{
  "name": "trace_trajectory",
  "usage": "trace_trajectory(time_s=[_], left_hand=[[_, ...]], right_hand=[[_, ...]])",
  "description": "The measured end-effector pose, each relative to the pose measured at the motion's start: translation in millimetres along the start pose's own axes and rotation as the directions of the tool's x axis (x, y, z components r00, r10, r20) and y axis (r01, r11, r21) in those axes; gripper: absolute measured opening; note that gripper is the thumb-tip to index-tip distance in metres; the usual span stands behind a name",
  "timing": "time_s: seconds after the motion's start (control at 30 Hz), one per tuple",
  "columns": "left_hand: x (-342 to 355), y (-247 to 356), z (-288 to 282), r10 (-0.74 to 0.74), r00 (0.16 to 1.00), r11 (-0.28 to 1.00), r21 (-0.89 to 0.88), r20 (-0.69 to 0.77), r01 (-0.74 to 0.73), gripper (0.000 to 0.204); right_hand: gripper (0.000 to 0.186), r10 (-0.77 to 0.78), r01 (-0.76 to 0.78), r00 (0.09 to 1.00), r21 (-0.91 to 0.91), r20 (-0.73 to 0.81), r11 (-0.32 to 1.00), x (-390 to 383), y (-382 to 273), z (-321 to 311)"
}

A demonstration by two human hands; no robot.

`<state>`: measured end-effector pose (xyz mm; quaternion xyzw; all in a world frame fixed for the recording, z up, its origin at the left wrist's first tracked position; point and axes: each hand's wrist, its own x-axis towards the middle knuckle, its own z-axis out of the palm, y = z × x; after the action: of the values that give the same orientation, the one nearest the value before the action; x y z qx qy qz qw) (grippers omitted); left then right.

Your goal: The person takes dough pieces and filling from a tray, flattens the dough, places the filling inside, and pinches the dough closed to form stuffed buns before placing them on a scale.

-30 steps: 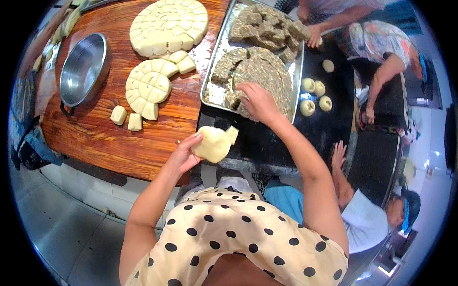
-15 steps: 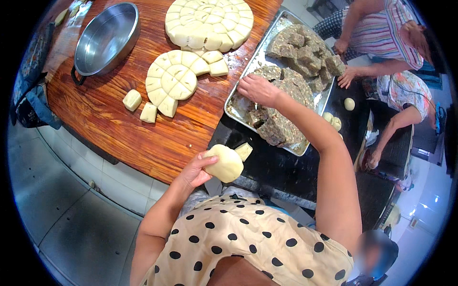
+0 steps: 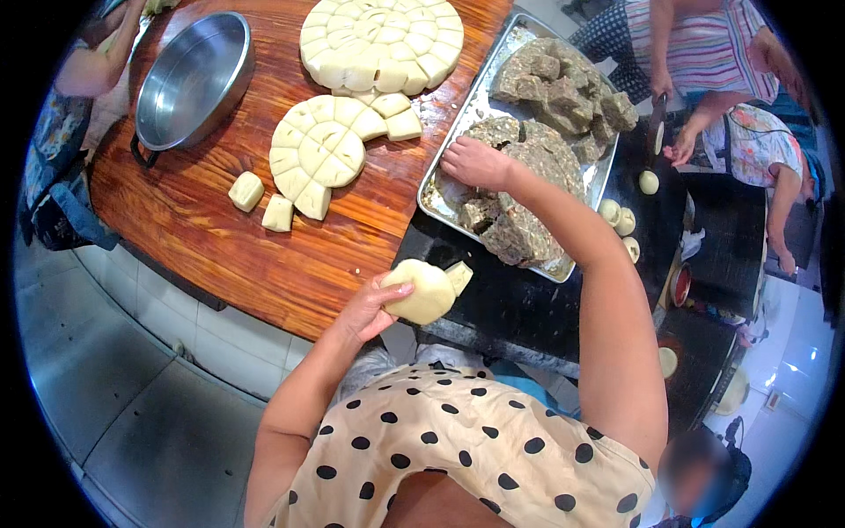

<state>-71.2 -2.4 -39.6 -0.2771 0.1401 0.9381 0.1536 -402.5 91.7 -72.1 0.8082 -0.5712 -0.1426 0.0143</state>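
My left hand (image 3: pixel 374 310) holds a flattened round of pale dough (image 3: pixel 421 293), thumb on top, above the dark work surface. A small dough piece (image 3: pixel 459 275) lies beside the round. My right hand (image 3: pixel 466 163) reaches into a metal tray (image 3: pixel 428 204) of crumbly, speckled brown filling (image 3: pixel 528 167), its fingers curled at the left side of the mass; what they grip, if anything, is hidden. Heaped chunks (image 3: pixel 556 92) of the same filling fill the tray's far part.
Scored dough slabs (image 3: pixel 378 44), two loose dough cubes (image 3: pixel 246 190) and a steel pot (image 3: pixel 189 79) sit on the wooden table (image 3: pixel 194 255). On the black slab (image 3: pixel 475 326) are several dough balls (image 3: pixel 649 182). Co-workers (image 3: pixel 691 44) surround the tables, one holding a long dark tool (image 3: pixel 656 128).
The view has shifted. My right hand has moved to the tray's left side, fingers curling. My left hand still holds the dough. A co-worker at upper right now holds the long tool.
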Motion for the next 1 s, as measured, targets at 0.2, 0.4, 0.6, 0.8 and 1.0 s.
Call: trace_trajectory(time_s=[0.2, 0.4, 0.6, 0.8, 1.0], left_hand=[[26, 6, -17, 0.182, 0.975, 0.977, -0.089, -0.125, -0.194, 0.042], [64, 26, 6, 0.196, 0.98, 0.962, -0.189, -0.028, -0.198, 0.051], [82, 34, 84, 0.201, 0.957, 0.975, -0.142, 0.21, -0.174, 0.05], [84, 15, 118, 0.157, 0.981, 0.987, -0.008, 0.11, -0.157, 0.039], [75, -16, 155, 0.134, 0.975, 0.973, 0.164, 0.176, -0.163, 0.046]], right_hand=[[0.034, 0.283, -0.253, 0.959, 0.358, -0.033, 0.899, -6, -10, -35], [0.061, 0.886, -0.29, 0.414, 0.953, 0.211, -0.091, -21, -80, -105], [0.064, 0.955, -0.404, 0.271, 0.886, -0.121, 0.227, -30, -139, -122], [0.07, 0.973, -0.39, 0.142, 0.893, -0.182, 0.224, -59, -155, -136], [0.06, 0.833, 0.797, -0.191, 0.577, 0.519, -0.177, -71, -182, -133]])
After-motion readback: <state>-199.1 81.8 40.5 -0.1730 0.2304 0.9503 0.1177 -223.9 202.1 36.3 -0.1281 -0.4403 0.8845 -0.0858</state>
